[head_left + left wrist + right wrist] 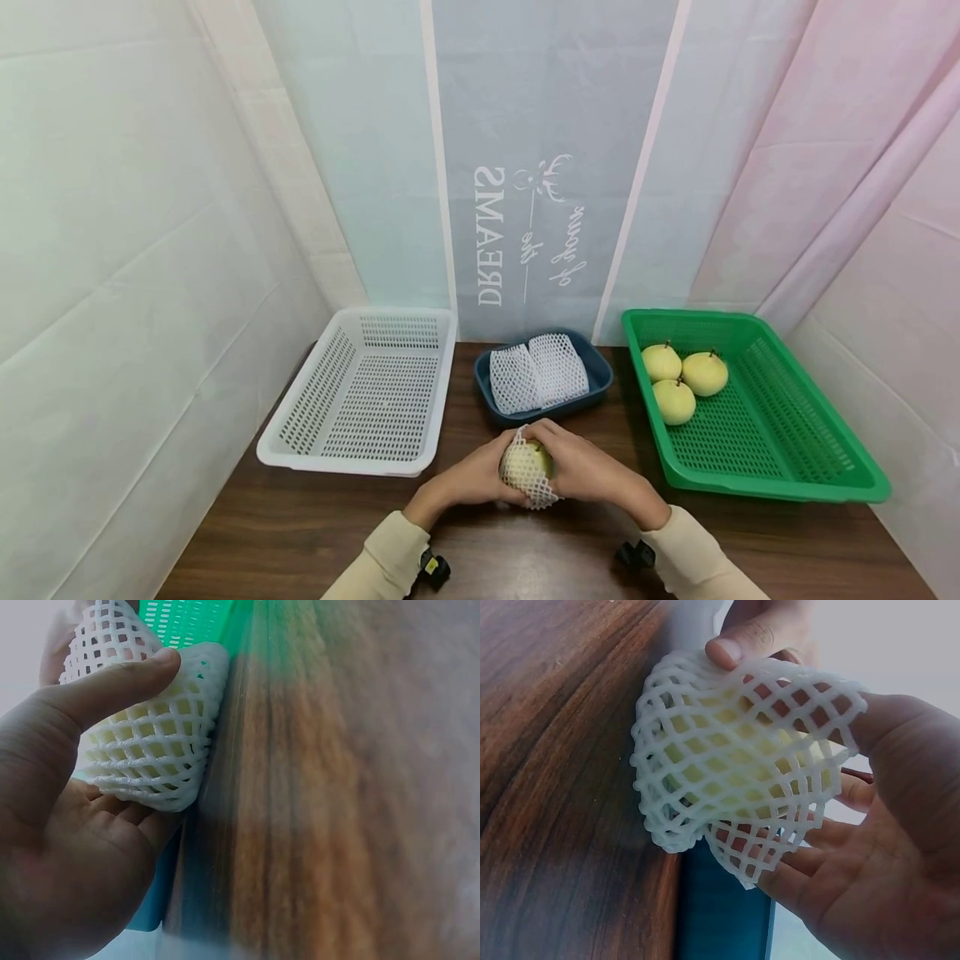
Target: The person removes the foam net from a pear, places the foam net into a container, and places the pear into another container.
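A pale yellow-green pear point(539, 457) sits partly inside a white foam mesh sleeve point(527, 477) just above the table, near its front middle. My left hand point(477, 478) grips the sleeved pear from the left, its thumb pressed on the mesh point(146, 746) and its fingers beneath. On the other side, my right hand point(588, 468) holds the sleeve's open edge around the pear, with fingers behind the mesh point(735, 750). The pear's stem end shows at the sleeve's opening in the head view. Some right fingertips are hidden by the mesh and fruit.
Behind the hands, a dark blue tray point(487, 406) holds flat white foam sleeves point(558, 369). A white perforated basket point(348, 463) stands to the left. At right, a green basket point(780, 487) contains several pears point(674, 402). Fabric walls point(375, 167) enclose the wooden table point(300, 533).
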A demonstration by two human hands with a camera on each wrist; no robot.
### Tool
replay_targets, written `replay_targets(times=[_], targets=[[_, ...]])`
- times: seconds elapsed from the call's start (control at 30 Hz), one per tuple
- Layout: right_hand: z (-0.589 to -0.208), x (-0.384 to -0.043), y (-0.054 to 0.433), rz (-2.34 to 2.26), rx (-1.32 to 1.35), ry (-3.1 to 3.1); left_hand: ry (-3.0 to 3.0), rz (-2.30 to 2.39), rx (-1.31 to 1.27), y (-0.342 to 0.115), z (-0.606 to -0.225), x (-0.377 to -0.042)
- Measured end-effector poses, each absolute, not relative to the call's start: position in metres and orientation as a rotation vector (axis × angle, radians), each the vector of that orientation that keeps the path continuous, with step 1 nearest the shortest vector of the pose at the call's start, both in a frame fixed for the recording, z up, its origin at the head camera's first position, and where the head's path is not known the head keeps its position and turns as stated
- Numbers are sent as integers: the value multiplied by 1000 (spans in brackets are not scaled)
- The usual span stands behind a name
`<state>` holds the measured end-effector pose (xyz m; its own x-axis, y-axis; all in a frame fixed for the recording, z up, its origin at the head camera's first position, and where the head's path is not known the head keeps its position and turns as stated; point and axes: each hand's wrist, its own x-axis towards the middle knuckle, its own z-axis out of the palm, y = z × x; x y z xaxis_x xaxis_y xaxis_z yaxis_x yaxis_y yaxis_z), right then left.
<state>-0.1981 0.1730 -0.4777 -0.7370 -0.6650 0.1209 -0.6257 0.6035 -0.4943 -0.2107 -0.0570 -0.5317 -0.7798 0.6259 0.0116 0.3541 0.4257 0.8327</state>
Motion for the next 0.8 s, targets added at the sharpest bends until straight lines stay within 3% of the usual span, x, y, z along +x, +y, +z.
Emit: replay_targets(times=[0.8], targets=[[-477, -200, 179, -821, -1130, 2757, 2384, 1298, 851, -57, -530, -211]])
